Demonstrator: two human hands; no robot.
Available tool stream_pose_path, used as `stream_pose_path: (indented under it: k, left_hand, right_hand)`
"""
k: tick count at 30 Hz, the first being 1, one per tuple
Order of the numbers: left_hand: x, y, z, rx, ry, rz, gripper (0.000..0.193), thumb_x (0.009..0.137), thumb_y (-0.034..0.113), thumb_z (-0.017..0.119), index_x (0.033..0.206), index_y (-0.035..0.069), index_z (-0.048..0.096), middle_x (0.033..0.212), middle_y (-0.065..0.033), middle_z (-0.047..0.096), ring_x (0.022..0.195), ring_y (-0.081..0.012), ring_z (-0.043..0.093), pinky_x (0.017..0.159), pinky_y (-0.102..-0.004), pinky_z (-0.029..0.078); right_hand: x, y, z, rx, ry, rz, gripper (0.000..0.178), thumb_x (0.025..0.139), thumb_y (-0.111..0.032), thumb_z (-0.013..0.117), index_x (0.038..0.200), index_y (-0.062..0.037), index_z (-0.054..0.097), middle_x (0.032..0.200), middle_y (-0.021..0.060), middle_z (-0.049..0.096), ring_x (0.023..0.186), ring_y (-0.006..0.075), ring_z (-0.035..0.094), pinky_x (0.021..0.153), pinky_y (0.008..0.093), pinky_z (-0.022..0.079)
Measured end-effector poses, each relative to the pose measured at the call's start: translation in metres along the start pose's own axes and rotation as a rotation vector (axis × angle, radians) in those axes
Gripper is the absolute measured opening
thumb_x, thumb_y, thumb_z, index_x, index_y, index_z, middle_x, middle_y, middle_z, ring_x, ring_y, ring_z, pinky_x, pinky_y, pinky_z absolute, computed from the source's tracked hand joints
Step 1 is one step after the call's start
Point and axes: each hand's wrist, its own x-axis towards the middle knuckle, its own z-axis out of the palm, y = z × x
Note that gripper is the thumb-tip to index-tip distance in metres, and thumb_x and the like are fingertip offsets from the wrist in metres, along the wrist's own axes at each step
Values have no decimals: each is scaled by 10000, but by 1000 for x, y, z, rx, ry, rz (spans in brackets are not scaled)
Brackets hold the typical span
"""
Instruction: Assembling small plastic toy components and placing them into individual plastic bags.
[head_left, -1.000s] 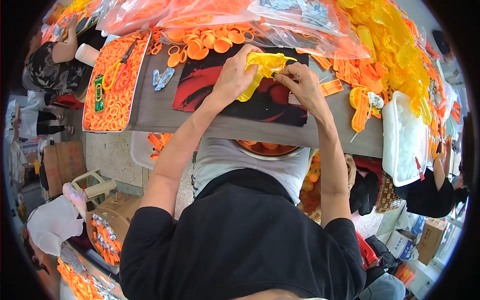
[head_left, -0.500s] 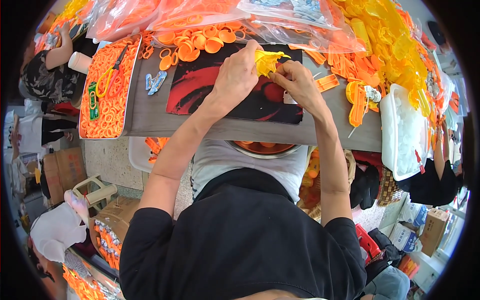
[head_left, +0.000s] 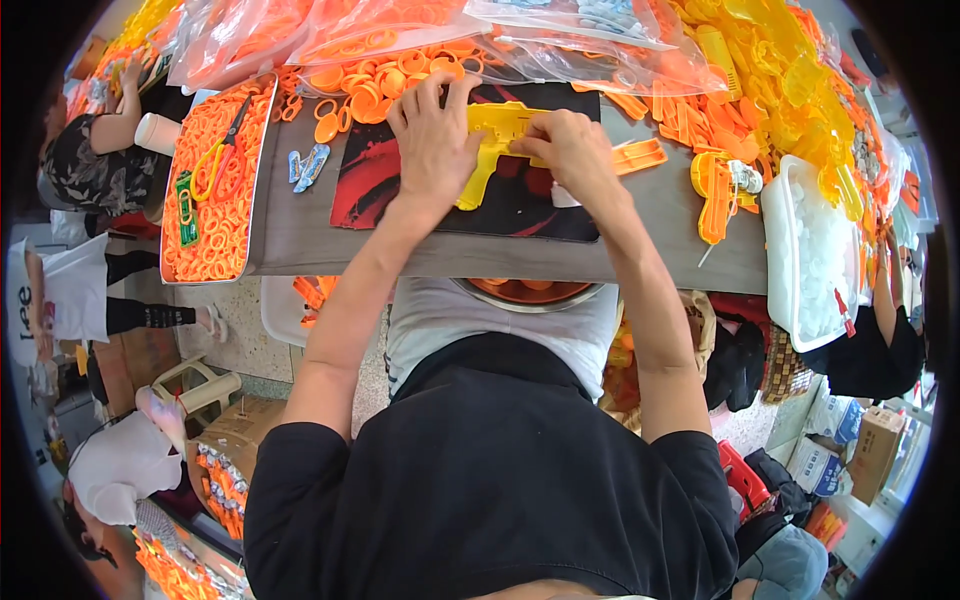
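Note:
A yellow plastic toy-gun half shell lies on the black-and-red mat in front of me, its grip pointing towards me. My left hand is at its left side with fingers spread; the thumb rests against the shell's edge. My right hand has its fingers curled and pinched at the shell's right part; whether a small part is between the fingertips is hidden. Beneath the right hand shows a small white piece, partly covered.
At left stands a tray of orange rings with scissors on top. Blue wrapped packets lie beside it. Orange parts and yellow shells heap at the back right. A yellow-orange toy gun lies near a white tub.
The yellow shell, earlier held up between both hands and seen end-on, now lies flat on the mat. My left hand has moved left and spread its fingers.

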Motion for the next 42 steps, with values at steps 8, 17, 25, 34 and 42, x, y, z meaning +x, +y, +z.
stream_pose_path:
  k: [8,17,25,34,42]
  left_hand:
    - [-20,6,28,-112,101,-52,139,917,229,694,961,99,708,887,-28,708,930,-228,596,888,-424,372]
    - [2,18,35,-6,65,-143,134,798,177,746,775,102,637,816,-27,659,928,-241,580,899,-449,344]
    - [-1,22,39,25,121,-31,132,810,173,757,834,95,654,862,-31,650,916,-252,580,1000,-491,337]
    - [4,22,27,-8,-5,339,246,822,52,639,1048,91,727,1104,-96,613,1003,-289,611,951,-411,454]
    - [-5,12,-14,-1097,-155,-682,645,964,339,704,1465,18,457,1301,-171,530,1186,-257,587,960,-389,513]
  right_hand:
    - [-17,14,-24,330,270,-33,239,931,-162,694,1116,-12,711,974,91,725,862,171,671,802,290,515]
    - [-67,105,-61,-375,96,-59,396,907,-149,680,1292,-70,633,1326,115,598,1212,297,558,1001,412,427]
    - [-69,98,-85,525,5,207,293,995,-254,660,1173,-21,673,808,-16,628,738,55,533,704,212,413]
    - [-63,45,-38,1115,519,319,249,961,-231,717,1114,-35,725,806,16,686,656,89,619,638,203,474]
    - [-77,-46,50,164,424,-410,502,774,-144,836,1224,-14,655,1253,162,567,1044,302,620,904,417,486]
